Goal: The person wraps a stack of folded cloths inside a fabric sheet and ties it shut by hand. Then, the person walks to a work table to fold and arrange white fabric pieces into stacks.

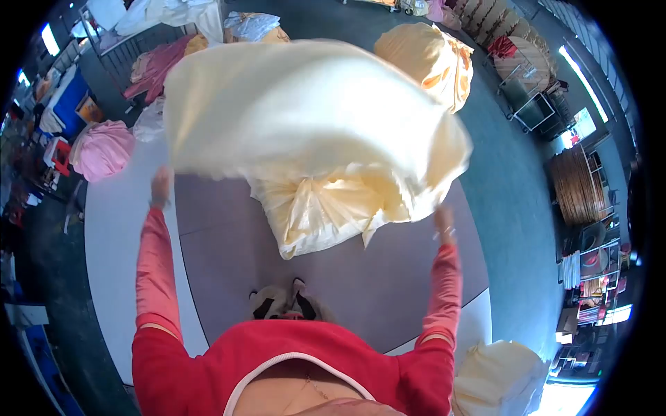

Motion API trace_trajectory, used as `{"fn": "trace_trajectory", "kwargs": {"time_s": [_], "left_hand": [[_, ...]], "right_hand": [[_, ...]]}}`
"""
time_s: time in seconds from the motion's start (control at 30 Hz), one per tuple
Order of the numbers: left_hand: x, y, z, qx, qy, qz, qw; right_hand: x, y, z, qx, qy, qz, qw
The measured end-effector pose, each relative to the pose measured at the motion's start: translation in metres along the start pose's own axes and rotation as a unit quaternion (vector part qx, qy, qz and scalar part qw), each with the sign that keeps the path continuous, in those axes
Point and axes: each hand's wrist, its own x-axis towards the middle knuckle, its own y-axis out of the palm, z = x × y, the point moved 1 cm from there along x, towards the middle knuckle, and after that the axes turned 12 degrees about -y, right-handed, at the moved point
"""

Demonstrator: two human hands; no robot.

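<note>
A large cream cloth [298, 111] billows in the air in front of me, blurred by motion. My left hand [161, 187] is raised at the cloth's lower left corner, its fingers smeared. At the cloth's lower right edge is my right hand [444, 220], also blurred, so its fingers cannot be made out. Beneath the spread cloth, a cream fabric bundle [319, 215] with gathered folds lies on the grey floor panel [236, 243].
Tied cream bundles stand at the back right [423, 59] and lower right [499, 378]. A pink bundle [103, 149] sits at the left. Racks [590, 184] line the right side; a metal-framed cart [531, 111] is further back.
</note>
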Motion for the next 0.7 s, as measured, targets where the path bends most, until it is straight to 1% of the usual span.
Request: {"fn": "trace_trajectory", "kwargs": {"time_s": [0.03,0.07,0.1,0.13,0.2,0.23,0.3,0.33,0.4,0.43,0.53,0.57,0.6,0.67,0.7], "left_hand": [[-0.029,-0.041,-0.048,-0.154,-0.335,0.234,0.9],[-0.061,-0.035,-0.049,-0.32,-0.473,0.232,0.788],[-0.096,-0.021,-0.034,-0.236,-0.423,0.257,0.836],[-0.129,-0.01,-0.016,-0.146,-0.368,0.285,0.873],[-0.165,-0.016,-0.008,-0.098,-0.412,0.284,0.86],[-0.173,-0.018,-0.004,-0.076,-0.43,0.282,0.854],[-0.178,-0.02,-0.009,-0.083,-0.503,0.299,0.807],[-0.18,-0.021,-0.013,-0.086,-0.54,0.304,0.78],[-0.182,-0.027,-0.033,-0.027,-0.488,0.304,0.818],[-0.183,-0.031,-0.043,0.004,-0.462,0.303,0.834],[-0.185,-0.037,-0.068,-0.005,-0.475,0.325,0.818],[-0.189,-0.036,-0.071,0.006,-0.459,0.331,0.824],[-0.197,-0.032,-0.074,0.016,-0.443,0.338,0.83],[-0.208,-0.028,-0.079,0.011,-0.422,0.343,0.839],[-0.212,-0.028,-0.084,-0.005,-0.416,0.342,0.842]], "right_hand": [[-0.042,0.039,0.015,0.026,-0.032,-0.044,0.998],[-0.073,0.061,0.011,0.252,-0.086,-0.067,0.962],[-0.098,0.058,0.033,0.359,0.012,-0.126,0.925],[-0.113,0.07,0.041,0.387,0.139,-0.128,0.902],[-0.131,0.062,0.065,0.471,0.236,-0.139,0.838],[-0.137,0.072,0.067,0.513,0.249,-0.145,0.808],[-0.137,0.109,0.059,0.592,0.264,-0.167,0.743],[-0.138,0.121,0.056,0.576,0.278,-0.165,0.751],[-0.14,0.132,0.061,0.545,0.303,-0.157,0.765],[-0.141,0.134,0.068,0.553,0.32,-0.154,0.754],[-0.154,0.134,0.086,0.399,0.318,-0.06,0.858],[-0.162,0.14,0.086,0.324,0.277,-0.061,0.903],[-0.167,0.138,0.091,0.31,0.284,-0.032,0.907],[-0.18,0.14,0.102,0.312,0.316,-0.032,0.895],[-0.185,0.142,0.106,0.308,0.305,-0.03,0.901]]}}
